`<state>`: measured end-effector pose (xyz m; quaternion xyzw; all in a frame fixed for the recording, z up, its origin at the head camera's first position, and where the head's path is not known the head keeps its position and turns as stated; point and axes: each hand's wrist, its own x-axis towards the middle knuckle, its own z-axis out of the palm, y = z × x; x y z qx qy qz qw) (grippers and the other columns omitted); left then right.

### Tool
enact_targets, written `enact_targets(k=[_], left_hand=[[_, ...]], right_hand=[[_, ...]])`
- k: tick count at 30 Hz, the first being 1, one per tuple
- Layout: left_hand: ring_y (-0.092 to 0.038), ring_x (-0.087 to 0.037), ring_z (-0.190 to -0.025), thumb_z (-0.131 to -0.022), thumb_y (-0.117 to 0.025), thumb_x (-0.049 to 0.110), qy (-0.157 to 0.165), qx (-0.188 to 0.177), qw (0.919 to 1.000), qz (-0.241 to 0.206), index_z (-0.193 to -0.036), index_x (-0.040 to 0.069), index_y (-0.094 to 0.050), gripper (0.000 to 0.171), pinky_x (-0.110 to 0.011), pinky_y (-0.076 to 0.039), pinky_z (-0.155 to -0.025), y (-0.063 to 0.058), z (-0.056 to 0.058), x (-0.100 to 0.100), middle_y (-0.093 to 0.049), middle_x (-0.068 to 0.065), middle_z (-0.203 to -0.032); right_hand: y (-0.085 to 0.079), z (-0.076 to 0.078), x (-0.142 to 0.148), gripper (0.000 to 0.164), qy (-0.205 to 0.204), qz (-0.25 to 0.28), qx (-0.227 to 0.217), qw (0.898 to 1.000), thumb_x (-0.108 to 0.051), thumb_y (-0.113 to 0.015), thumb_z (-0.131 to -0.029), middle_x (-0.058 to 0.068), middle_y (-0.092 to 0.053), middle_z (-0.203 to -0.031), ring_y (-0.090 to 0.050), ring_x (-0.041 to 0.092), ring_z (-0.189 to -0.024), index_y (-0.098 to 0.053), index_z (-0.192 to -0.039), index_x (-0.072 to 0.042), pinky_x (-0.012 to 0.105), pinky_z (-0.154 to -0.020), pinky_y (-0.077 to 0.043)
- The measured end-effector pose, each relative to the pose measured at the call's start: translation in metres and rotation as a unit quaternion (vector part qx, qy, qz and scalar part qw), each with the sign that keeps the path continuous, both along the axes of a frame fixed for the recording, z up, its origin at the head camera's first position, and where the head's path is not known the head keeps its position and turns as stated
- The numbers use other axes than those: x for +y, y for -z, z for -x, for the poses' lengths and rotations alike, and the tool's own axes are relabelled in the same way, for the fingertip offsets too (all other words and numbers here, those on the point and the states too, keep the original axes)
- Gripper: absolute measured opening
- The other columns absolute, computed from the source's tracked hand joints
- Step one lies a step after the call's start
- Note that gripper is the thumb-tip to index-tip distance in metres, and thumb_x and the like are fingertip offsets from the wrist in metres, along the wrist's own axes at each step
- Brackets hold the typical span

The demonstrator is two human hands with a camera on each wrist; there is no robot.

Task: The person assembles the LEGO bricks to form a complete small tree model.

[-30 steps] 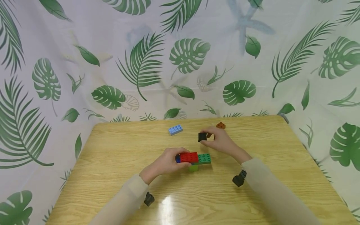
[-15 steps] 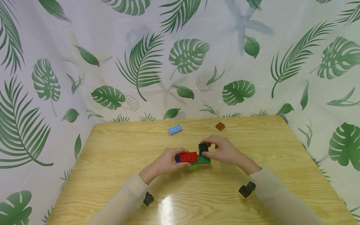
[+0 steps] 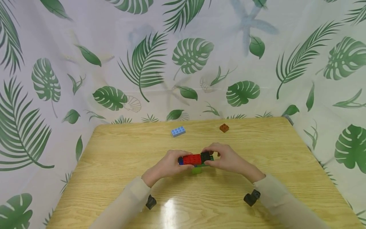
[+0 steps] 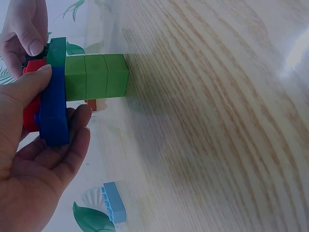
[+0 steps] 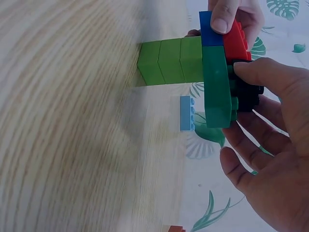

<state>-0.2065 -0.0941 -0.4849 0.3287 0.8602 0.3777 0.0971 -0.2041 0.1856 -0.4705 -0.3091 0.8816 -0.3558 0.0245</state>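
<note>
Seating the black brick [image 3: 204,157] my right hand [image 3: 227,159] pinches beside the red brick [image 3: 193,159] my left hand [image 3: 172,163] grips, I'd press next.

Left hand [image 3: 172,163] gripped red brick [image 3: 192,159]; right hand [image 3: 229,158] pinched black brick [image 3: 205,157] beside it, over green brick [image 3: 212,157]. Lime block [image 3: 196,170] showed below. Light-blue brick [image 3: 178,131] and brown brick [image 3: 224,128] lay near far edge of bench [image 3: 128,143].
</note>
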Motion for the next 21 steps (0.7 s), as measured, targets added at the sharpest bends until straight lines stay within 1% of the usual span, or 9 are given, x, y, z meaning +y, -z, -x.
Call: enact_targets(k=[5,13,21], left_hand=[[-0.062,-0.013,-0.085,-0.097,-0.079,0.030,0.001,0.000,1.0000,0.000,-0.135,0.007,-0.070,0.045,-0.022,-0.050,-0.072,0.0012,0.0012,0.0002,-0.077,-0.008,-0.121],[-0.062,-0.014,-0.085,-0.097,-0.079,0.029,0.001,-0.008,0.9999,-0.005,-0.133,0.006,-0.072,0.043,-0.022,-0.050,-0.071,0.0020,0.0012,0.0000,-0.077,-0.009,-0.118],[-0.062,-0.016,-0.082,-0.097,-0.079,0.030,0.004,-0.020,0.9996,-0.018,-0.131,0.006,-0.072,0.043,-0.021,-0.050,-0.068,0.0027,0.0033,-0.0002,-0.077,-0.010,-0.116]], right_hand=[[0.0010,-0.0006,-0.0004,0.032,-0.009,-0.002,0.016,1.000,-0.020,-0.083,-0.093,-0.003,-0.073,-0.110,-0.061,0.012,-0.095,-0.074,-0.123,-0.015,0.042,-0.075,-0.053],[0.0030,-0.0042,-0.0017,0.034,-0.004,0.001,0.021,1.000,-0.017,-0.083,-0.092,0.002,-0.073,-0.114,-0.062,0.014,-0.097,-0.073,-0.124,-0.011,0.044,-0.078,-0.054],[0.0073,-0.0068,-0.0008,0.033,-0.018,0.011,0.065,0.998,-0.014,-0.083,-0.091,0.006,-0.073,-0.116,-0.064,0.016,-0.096,-0.071,-0.122,-0.009,0.043,-0.076,-0.056]])
